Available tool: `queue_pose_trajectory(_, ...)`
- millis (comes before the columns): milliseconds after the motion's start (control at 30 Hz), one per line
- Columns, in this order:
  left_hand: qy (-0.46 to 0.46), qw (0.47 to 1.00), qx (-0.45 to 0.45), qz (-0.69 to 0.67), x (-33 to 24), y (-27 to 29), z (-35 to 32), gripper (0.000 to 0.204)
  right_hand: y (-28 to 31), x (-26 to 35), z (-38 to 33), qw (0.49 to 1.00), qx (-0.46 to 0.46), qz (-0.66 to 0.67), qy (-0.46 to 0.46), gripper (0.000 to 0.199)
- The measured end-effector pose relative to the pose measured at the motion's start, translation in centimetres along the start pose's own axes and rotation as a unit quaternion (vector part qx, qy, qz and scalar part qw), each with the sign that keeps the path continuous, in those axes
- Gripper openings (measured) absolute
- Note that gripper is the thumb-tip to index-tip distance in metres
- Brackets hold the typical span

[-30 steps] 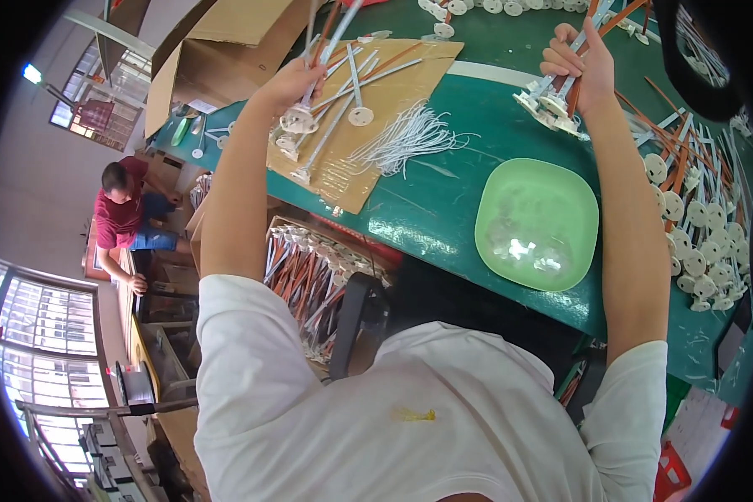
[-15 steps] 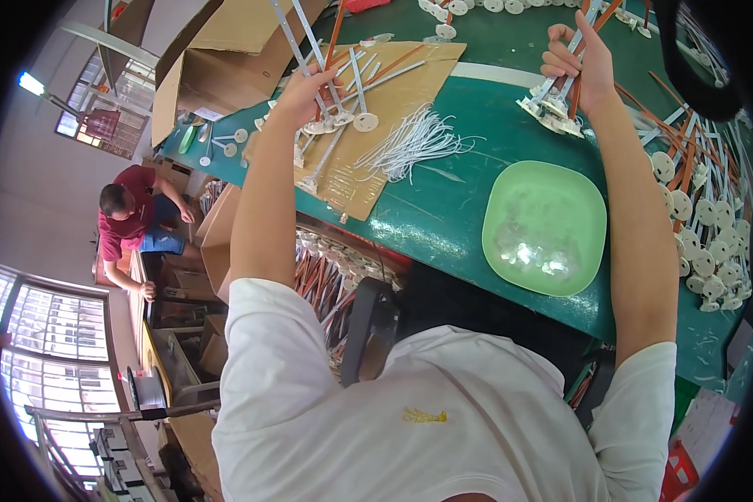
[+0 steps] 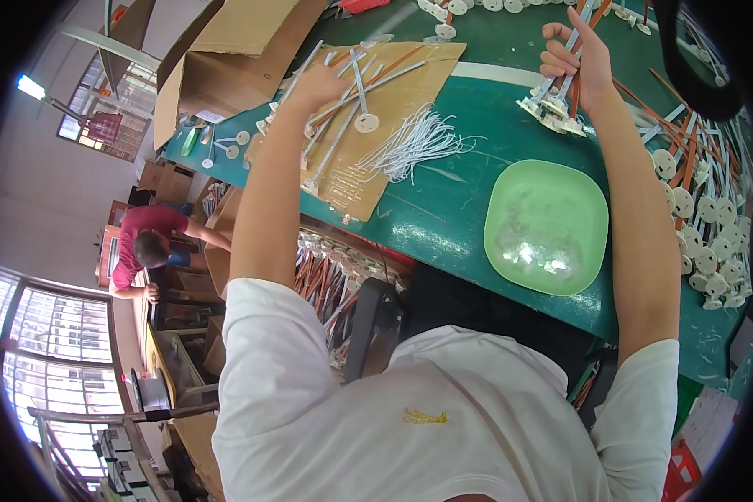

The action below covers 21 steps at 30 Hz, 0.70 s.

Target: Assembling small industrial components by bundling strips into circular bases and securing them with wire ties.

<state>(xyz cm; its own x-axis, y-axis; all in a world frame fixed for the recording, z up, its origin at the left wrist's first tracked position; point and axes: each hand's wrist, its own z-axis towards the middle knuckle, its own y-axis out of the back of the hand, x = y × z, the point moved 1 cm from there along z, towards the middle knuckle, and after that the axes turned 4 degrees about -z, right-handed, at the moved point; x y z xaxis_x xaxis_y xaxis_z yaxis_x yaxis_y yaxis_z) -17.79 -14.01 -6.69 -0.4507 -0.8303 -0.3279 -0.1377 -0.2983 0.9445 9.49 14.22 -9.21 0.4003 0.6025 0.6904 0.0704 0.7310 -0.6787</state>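
Observation:
My left hand (image 3: 318, 89) reaches over a sheet of brown cardboard (image 3: 385, 180), among grey and orange strips with white round discs at their ends. Its fingers point away and are mostly hidden, so I cannot tell what they grip. Close beside it, one strip ends in a white disc (image 3: 366, 123). Raised above the green table, my right hand (image 3: 584, 71) is closed round a bundle of grey and orange strips (image 3: 560, 84), whose white end pieces hang below the fist. A bunch of thin white cords (image 3: 422, 142) lies on the cardboard's right edge.
A light green tray (image 3: 590, 192) with small clear pieces sits near the table's front edge. Many disc-ended strips (image 3: 707, 217) are heaped at the right. An open cardboard box (image 3: 226, 75) stands at far left. A person in a dark red shirt (image 3: 155, 226) bends over beyond it.
My left hand has come down onto the cardboard, and the strips it held up no longer show in it. The right hand stays nearly still. The other person has bent forward.

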Motion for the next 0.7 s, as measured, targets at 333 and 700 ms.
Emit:
queue_pose_trajectory(333, -0.04, 0.982, 0.016, 0.183, -2.2, -1.5, -1.1, 0.034, 0.7, 0.0, 0.4, 0.999, -0.038, -0.007, 0.0, 0.037)
queue_pose_trajectory(700, -0.02, 0.999, -0.013, 0.036, 0.9, 2.3, -1.3, 0.027, 0.7, 0.2, 0.6, 0.997, -0.08, -0.003, -0.014, 0.036)
